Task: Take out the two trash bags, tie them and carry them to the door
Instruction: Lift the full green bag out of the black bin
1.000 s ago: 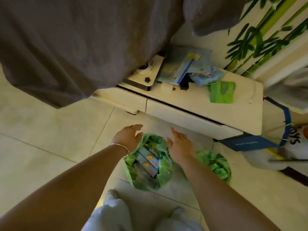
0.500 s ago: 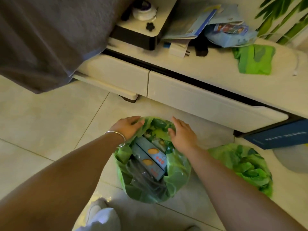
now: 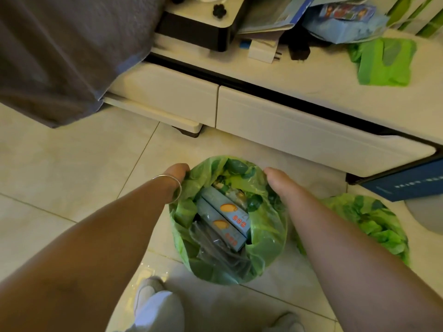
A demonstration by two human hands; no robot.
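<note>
A green trash bag stands open on the tiled floor in front of me, holding two pale blue cartons and clear plastic. My left hand, with a silver bangle on the wrist, grips the bag's rim on its far left side. On the far right side of the rim, my right hand grips it too. The fingers of both hands bend down over the rim and are hidden. A second green trash bag sits just to the right, partly behind my right forearm.
A low white cabinet with two drawers runs behind the bags, its top cluttered with papers, a blue packet and folded green bags. Grey fabric hangs at upper left. A blue box lies at right. My white shoes are below.
I have leaned closer to the bag. Both hands went from resting flat at the far rim to bending down over it on either side.
</note>
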